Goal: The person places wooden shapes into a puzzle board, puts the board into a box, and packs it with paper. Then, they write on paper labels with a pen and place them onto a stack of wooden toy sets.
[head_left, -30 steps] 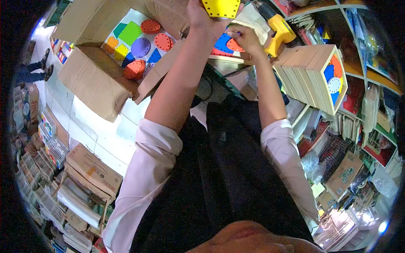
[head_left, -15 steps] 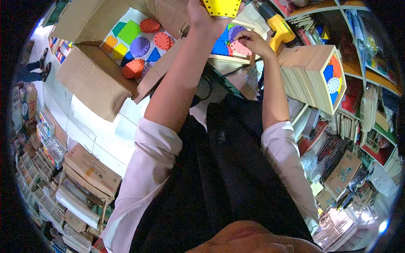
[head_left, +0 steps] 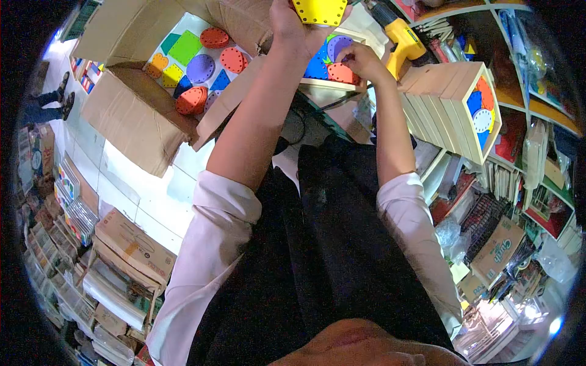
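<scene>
At the top edge, my left hand (head_left: 296,27) is closed on a yellow plastic shape (head_left: 320,12) with small holes along its border; part of it is cut off by the frame. My right hand (head_left: 365,62) reaches into a wooden box (head_left: 326,88), its fingers bent together over the pieces. Under and beside those fingertips lie a red holed piece (head_left: 343,74) and a purple round piece (head_left: 337,46). Blue pieces (head_left: 317,64) fill the box's left side. Whether the right fingertips grip anything is hidden.
Left of my arms, an open cardboard box (head_left: 137,116) holds several coloured shapes. A yellow drill (head_left: 406,43) lies beyond my right hand, near a stack of wooden boxes (head_left: 442,100). Crowded shelves (head_left: 519,100) line the right. Another person's feet (head_left: 64,104) show far left.
The red piece has gone from my right fingers down into the wooden box, where it lies flatter. My right hand has shifted slightly; my left hand still holds the yellow shape.
</scene>
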{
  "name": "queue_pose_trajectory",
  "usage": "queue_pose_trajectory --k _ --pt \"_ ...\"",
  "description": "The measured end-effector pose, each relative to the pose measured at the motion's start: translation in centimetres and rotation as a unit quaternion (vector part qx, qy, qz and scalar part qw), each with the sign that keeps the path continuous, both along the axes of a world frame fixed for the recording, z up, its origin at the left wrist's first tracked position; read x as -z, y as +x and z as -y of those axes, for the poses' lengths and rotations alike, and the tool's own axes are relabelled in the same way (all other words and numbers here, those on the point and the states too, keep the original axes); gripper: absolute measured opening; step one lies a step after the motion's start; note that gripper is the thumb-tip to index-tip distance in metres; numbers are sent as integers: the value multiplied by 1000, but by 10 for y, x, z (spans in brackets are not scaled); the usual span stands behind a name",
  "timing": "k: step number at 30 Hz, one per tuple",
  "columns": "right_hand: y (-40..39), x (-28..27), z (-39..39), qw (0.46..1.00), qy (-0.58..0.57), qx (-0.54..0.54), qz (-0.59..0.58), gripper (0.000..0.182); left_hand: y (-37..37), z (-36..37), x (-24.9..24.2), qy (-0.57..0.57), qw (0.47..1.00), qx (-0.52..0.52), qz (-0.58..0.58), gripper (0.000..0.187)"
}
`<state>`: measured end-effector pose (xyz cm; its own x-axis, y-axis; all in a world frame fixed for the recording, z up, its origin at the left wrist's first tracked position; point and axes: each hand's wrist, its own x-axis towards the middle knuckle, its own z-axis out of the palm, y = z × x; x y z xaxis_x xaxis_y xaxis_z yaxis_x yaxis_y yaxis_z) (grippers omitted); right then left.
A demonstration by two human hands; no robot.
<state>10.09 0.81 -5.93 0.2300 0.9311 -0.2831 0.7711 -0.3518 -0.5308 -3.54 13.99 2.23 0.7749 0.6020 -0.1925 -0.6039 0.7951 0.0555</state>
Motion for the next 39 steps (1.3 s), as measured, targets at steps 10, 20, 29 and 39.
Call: queue_pose_trajectory --k 10,20,29,39 --pt "-1 0 7 998 43 33 -12 20 2 -3 9 8 1000 19 -1 36" --pt "-53 1 -20 985 155 6 81 35 0 2 -3 12 998 -3 -66 38" --pt "-21 -33 -14 910 226 187 -292 15 -3 -6 0 0 1000 8 -16 36" --pt "5 -20 20 982 -166 57 -64 29 -4 -4 -8 -14 999 10 -29 38"
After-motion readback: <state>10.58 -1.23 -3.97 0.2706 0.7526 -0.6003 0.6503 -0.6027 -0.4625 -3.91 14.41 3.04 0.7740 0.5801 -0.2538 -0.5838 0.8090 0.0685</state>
